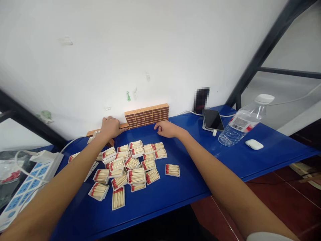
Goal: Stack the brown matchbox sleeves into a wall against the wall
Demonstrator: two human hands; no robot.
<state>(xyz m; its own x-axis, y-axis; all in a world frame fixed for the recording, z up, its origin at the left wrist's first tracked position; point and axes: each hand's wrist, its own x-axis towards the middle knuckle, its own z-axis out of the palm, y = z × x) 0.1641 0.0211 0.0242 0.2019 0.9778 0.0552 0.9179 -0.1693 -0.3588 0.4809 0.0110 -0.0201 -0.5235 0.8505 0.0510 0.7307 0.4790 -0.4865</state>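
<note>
Several open matchbox trays [130,165] full of red-tipped matches lie scattered on the blue table [175,187]. A stack of brown matchbox sleeves [146,115] stands against the white wall. My left hand [109,128] reaches to the left end of that stack, fingers curled over a low row of sleeves [123,126] there. My right hand [167,129] rests on the table just in front of the stack, fingers bent down with nothing visible in them.
A white and blue power strip [27,184] lies at the left edge. At the right are a dark phone [213,119], a plastic water bottle [242,125] on its side and a white earbud case [254,144]. Black metal frame bars run at both sides.
</note>
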